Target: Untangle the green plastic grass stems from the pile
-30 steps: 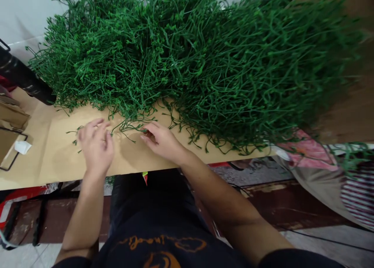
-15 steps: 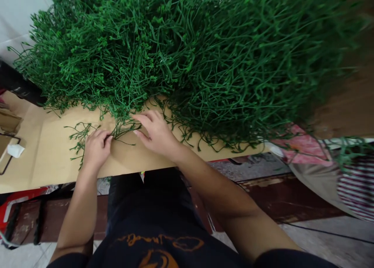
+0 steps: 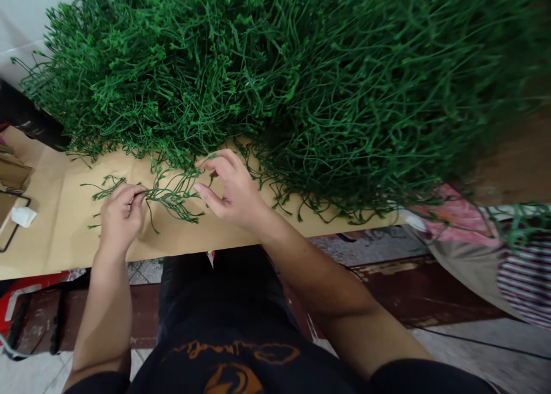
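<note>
My left hand (image 3: 123, 213) pinches a small bunch of green artificial stems (image 3: 174, 200) near the middle. Their thin, branched ends spread to both sides of my fingers, just above the tan tabletop (image 3: 71, 225). To the right, my right hand (image 3: 235, 190) has its thumb and fingers apart, close to the bunch's right-hand tips. A thin stem tip shows by the right index finger; whether it touches cannot be made out. Behind both hands rises a large heap of the same green stems (image 3: 185, 78).
A black cylinder (image 3: 32, 119) lies against the heap at the left. Near it are a cardboard box (image 3: 12, 173) and a white scrap (image 3: 23, 216). Pink patterned cloth (image 3: 465, 216) and striped fabric (image 3: 525, 276) are at the right. Loose stems trail along the table's front edge.
My left hand has moved left and slightly up with the bunch, whose stems now fan out further. My right hand has shifted a little upward, its fingers wider apart.
</note>
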`<move>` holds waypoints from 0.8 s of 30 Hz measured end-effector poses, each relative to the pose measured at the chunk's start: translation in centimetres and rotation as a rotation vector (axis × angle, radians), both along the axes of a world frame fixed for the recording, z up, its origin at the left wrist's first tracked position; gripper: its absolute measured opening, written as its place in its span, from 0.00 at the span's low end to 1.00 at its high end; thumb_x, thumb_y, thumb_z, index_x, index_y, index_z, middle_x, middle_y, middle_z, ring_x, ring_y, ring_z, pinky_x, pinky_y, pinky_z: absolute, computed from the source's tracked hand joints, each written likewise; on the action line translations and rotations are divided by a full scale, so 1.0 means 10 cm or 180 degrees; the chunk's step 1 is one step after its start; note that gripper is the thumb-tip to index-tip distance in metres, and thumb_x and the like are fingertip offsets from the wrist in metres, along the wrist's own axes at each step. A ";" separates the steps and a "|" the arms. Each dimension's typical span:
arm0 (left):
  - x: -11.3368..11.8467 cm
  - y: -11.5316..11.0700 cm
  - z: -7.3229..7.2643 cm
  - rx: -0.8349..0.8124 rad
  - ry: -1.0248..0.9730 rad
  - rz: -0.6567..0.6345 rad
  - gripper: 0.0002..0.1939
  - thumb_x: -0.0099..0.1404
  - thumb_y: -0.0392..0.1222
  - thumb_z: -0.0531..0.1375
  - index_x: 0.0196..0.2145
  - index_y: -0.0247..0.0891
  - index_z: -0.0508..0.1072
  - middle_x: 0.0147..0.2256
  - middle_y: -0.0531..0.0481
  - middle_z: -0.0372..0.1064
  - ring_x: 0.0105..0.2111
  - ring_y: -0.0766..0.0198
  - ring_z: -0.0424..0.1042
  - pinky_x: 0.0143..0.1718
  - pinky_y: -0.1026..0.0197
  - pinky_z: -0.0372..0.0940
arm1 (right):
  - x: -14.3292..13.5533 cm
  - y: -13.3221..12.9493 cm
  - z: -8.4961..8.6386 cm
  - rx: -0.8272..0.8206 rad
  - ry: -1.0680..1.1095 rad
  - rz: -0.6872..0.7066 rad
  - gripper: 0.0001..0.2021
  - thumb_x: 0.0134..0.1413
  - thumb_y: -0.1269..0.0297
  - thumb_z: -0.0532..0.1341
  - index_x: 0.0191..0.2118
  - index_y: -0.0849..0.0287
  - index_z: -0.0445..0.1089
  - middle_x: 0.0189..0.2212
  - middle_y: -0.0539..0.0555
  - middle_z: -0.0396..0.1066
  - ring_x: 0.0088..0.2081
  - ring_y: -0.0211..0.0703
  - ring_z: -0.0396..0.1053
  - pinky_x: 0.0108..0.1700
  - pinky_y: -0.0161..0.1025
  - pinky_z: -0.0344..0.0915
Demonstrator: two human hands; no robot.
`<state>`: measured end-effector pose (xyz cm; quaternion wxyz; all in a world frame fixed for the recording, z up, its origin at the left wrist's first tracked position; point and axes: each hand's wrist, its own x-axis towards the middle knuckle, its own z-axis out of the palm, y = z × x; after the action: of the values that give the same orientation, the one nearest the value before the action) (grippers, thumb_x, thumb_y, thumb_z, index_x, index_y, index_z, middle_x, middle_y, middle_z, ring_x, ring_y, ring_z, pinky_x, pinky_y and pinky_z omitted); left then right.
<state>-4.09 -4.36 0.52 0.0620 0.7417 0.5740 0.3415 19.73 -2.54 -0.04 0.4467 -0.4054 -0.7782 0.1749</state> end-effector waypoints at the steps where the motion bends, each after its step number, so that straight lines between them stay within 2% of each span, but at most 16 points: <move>1: 0.03 0.01 -0.01 0.0017 0.0045 -0.0038 0.09 0.60 0.35 0.55 0.35 0.40 0.75 0.33 0.50 0.71 0.34 0.63 0.70 0.39 0.61 0.63 | -0.02 0.00 0.01 -0.0015 -0.0024 0.0068 0.14 0.55 0.60 0.54 0.45 0.61 0.63 0.43 0.60 0.63 0.49 0.47 0.59 0.50 0.46 0.62; 5: 0.13 0.09 -0.06 0.0089 0.0176 0.0019 0.11 0.60 0.35 0.54 0.36 0.39 0.75 0.33 0.50 0.72 0.35 0.63 0.70 0.39 0.61 0.63 | -0.08 0.00 -0.05 -0.0312 -0.0259 0.0503 0.15 0.53 0.60 0.56 0.43 0.64 0.67 0.42 0.61 0.64 0.47 0.47 0.59 0.52 0.47 0.59; 8: 0.18 0.15 -0.08 -0.0007 0.0376 0.0216 0.12 0.60 0.35 0.53 0.37 0.39 0.75 0.34 0.49 0.72 0.36 0.61 0.70 0.41 0.59 0.62 | -0.07 0.02 -0.12 -0.0762 -0.0121 0.0780 0.13 0.55 0.59 0.54 0.38 0.64 0.69 0.37 0.58 0.66 0.42 0.43 0.62 0.47 0.43 0.61; 11: 0.24 0.16 -0.08 -0.0082 0.0495 0.0463 0.13 0.60 0.35 0.53 0.37 0.41 0.76 0.36 0.48 0.71 0.39 0.59 0.70 0.44 0.54 0.61 | -0.03 0.03 -0.16 -0.1044 0.0265 0.0748 0.11 0.57 0.62 0.52 0.34 0.64 0.68 0.30 0.54 0.67 0.36 0.38 0.63 0.41 0.37 0.61; 15: 0.39 0.07 -0.04 0.0299 0.0505 0.0749 0.14 0.58 0.33 0.53 0.39 0.42 0.75 0.42 0.46 0.70 0.46 0.56 0.68 0.55 0.46 0.52 | -0.01 0.04 -0.21 -0.1282 0.0636 0.0515 0.09 0.54 0.64 0.54 0.34 0.63 0.68 0.33 0.54 0.67 0.35 0.36 0.64 0.36 0.34 0.61; 19: 0.58 -0.03 0.04 0.0485 0.0635 0.0397 0.14 0.58 0.32 0.53 0.39 0.44 0.73 0.44 0.50 0.71 0.50 0.56 0.67 0.61 0.43 0.38 | -0.03 0.06 -0.27 -0.1336 0.0662 0.0407 0.07 0.53 0.66 0.55 0.33 0.63 0.68 0.32 0.54 0.68 0.35 0.36 0.64 0.37 0.34 0.61; 22: 0.67 -0.04 0.05 0.0243 0.0746 -0.0013 0.10 0.62 0.38 0.53 0.38 0.45 0.73 0.41 0.52 0.73 0.49 0.56 0.68 0.61 0.42 0.38 | -0.05 0.09 -0.31 -0.1454 0.0597 0.0362 0.08 0.54 0.66 0.54 0.34 0.64 0.68 0.29 0.53 0.67 0.33 0.37 0.63 0.38 0.36 0.60; 24: 0.69 0.00 0.00 -0.0069 0.0803 -0.0282 0.10 0.63 0.43 0.53 0.37 0.44 0.74 0.39 0.51 0.74 0.45 0.57 0.70 0.60 0.42 0.40 | -0.05 0.11 -0.35 -0.1519 0.0626 0.0305 0.08 0.53 0.67 0.54 0.34 0.64 0.68 0.29 0.54 0.67 0.33 0.37 0.64 0.38 0.36 0.61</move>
<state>2.84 -4.38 0.55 0.0123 0.8026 0.5476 0.2362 19.24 -1.45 -3.54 0.4031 -0.4430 -0.6861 0.4130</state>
